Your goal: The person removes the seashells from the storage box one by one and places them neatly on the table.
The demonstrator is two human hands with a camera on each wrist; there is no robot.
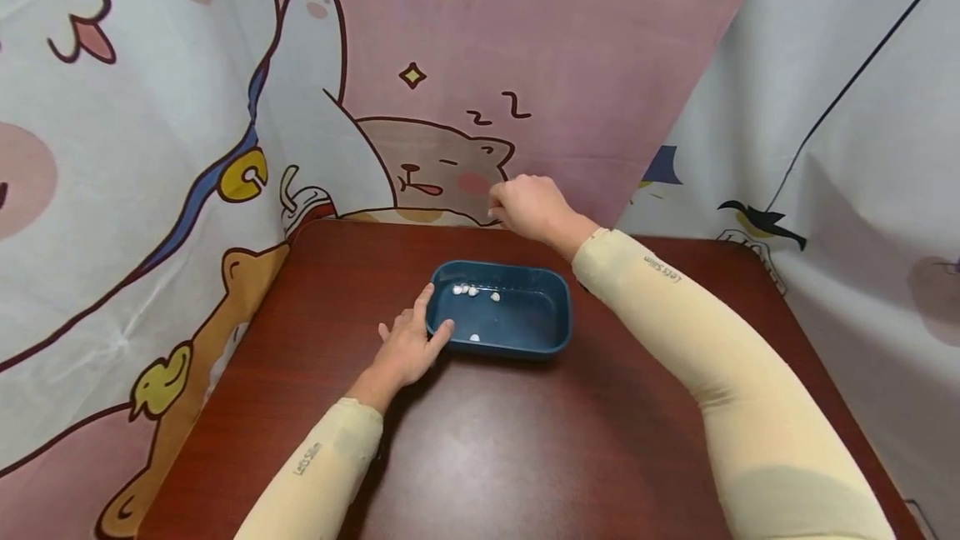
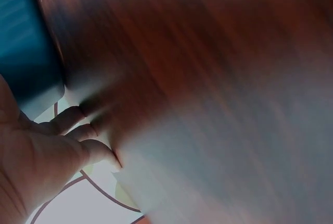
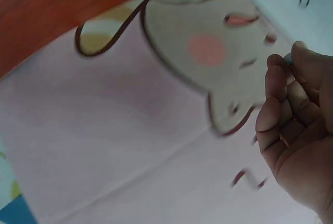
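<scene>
A dark blue rectangular tray (image 1: 517, 350) stands on the table, with several small white lumps (image 1: 465, 290) on its floor, mostly toward the left end. They are too small to tell their kind. My left hand (image 1: 408, 344) rests against the tray's left end, thumb at the front-left corner and fingers spread along the outside. In the left wrist view, the other fingers (image 2: 99, 151) reach down beside the blue wall. My right hand (image 1: 532, 207) is raised above and behind the tray. Its thumb and index finger pinch a tiny bluish-grey thing (image 3: 288, 58), mostly hidden by the fingertips.
The reddish-brown wooden table (image 1: 480, 457) reaches back to a hanging cloth (image 1: 570, 65) printed with cartoon animals. More cloth (image 1: 885, 232) hangs along both sides. Light glares off the tabletop in front of the tray.
</scene>
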